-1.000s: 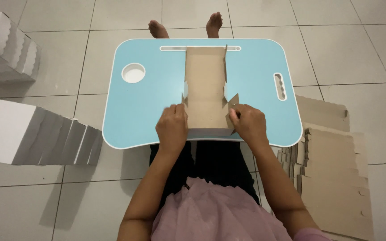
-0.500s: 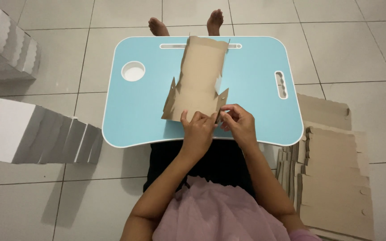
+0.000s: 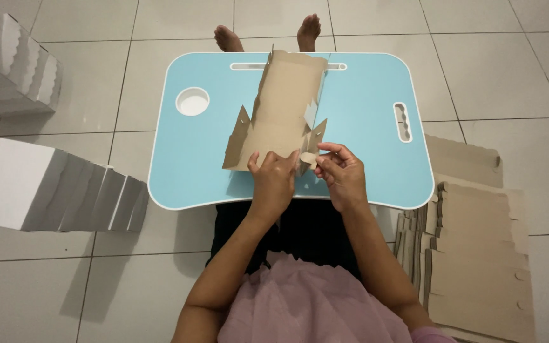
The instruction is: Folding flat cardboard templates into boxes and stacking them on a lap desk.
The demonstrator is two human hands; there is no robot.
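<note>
A brown cardboard box blank [image 3: 284, 111] lies partly folded on a light blue lap table [image 3: 363, 127], its side walls standing up and pointed flaps sticking out near me. My left hand [image 3: 273, 181] presses on the near end of the cardboard. My right hand [image 3: 341, 173] pinches a small rounded tab at the near right corner of the blank, fingers closed on it.
A round cup hole [image 3: 192, 101] sits in the table's left part and a slot [image 3: 402, 121] on its right. Stacks of white folded boxes [image 3: 52, 187] stand on the tiled floor at left. A pile of flat brown cardboard blanks [image 3: 478, 248] lies at right. My bare feet [image 3: 268, 35] show beyond the table.
The cardboard has turned slightly and its side walls now stand higher. Both hands have shifted from the blank's two sides to its near right corner.
</note>
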